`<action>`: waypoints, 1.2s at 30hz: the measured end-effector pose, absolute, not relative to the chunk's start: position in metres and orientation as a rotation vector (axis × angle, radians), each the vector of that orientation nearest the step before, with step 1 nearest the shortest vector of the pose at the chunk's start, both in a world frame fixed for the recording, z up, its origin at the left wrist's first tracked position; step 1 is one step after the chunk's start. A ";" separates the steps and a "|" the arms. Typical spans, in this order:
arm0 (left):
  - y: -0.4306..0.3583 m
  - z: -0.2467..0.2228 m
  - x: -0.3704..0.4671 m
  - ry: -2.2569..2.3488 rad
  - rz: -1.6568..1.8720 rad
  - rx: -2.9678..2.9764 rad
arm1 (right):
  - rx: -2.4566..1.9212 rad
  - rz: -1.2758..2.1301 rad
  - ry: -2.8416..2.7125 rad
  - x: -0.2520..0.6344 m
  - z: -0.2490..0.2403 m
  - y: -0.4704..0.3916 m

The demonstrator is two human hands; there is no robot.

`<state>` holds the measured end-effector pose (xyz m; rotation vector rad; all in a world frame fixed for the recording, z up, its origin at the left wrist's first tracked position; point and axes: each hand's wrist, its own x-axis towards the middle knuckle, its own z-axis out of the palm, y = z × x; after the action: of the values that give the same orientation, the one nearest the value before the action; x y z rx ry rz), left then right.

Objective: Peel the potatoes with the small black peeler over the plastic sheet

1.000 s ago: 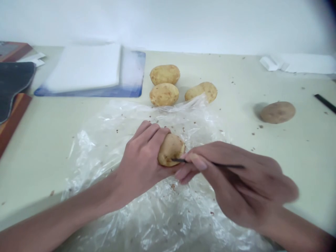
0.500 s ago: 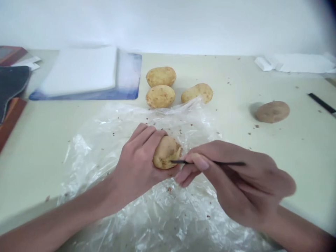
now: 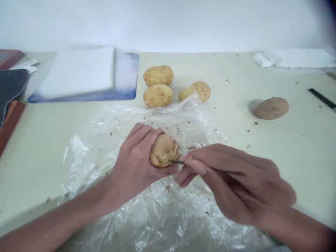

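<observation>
My left hand (image 3: 140,154) is wrapped round a potato (image 3: 163,151), over a clear plastic sheet (image 3: 112,224). Part of the potato's skin is scraped off at its right and lower side, showing paler flesh. My right hand (image 3: 225,178) pinches a thin dark blade-like tool (image 3: 180,162) between thumb and fingers. The tool's tip touches the potato's scraped lower side. Much of the tool is hidden by the fingers, so its exact kind cannot be told.
Beyond the sheet lie three yellowish potatoes (image 3: 158,95). A browner potato (image 3: 272,108) and a black strip (image 3: 322,98) are at the right. White paper (image 3: 78,71) rests on a blue board (image 3: 126,82) at the left. Small peel bits dot the table (image 3: 301,154).
The tool has turned slightly in my right hand, and its tip still touches the potato. The potato shows a little more scraped flesh. The whole view has shifted slightly.
</observation>
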<state>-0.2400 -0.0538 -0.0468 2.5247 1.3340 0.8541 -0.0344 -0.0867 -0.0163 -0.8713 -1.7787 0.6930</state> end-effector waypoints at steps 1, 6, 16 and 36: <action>-0.054 -0.047 -0.240 1.333 0.854 2.523 | -0.862 0.707 -1.809 -0.034 -0.016 -0.087; -0.053 -0.047 -0.239 1.329 0.875 2.539 | -0.894 0.674 -1.760 -0.035 -0.017 -0.089; -0.051 -0.046 -0.240 1.338 0.889 2.516 | -0.904 0.643 -1.823 -0.035 -0.016 -0.091; -0.052 -0.043 -0.246 1.390 0.903 2.121 | -0.664 1.132 -1.131 -0.029 -0.030 -0.070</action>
<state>-0.2463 -0.0524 -0.0427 2.1213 1.3896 0.9031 -0.0295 -0.0701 -0.0302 -0.6640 -1.1307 1.1317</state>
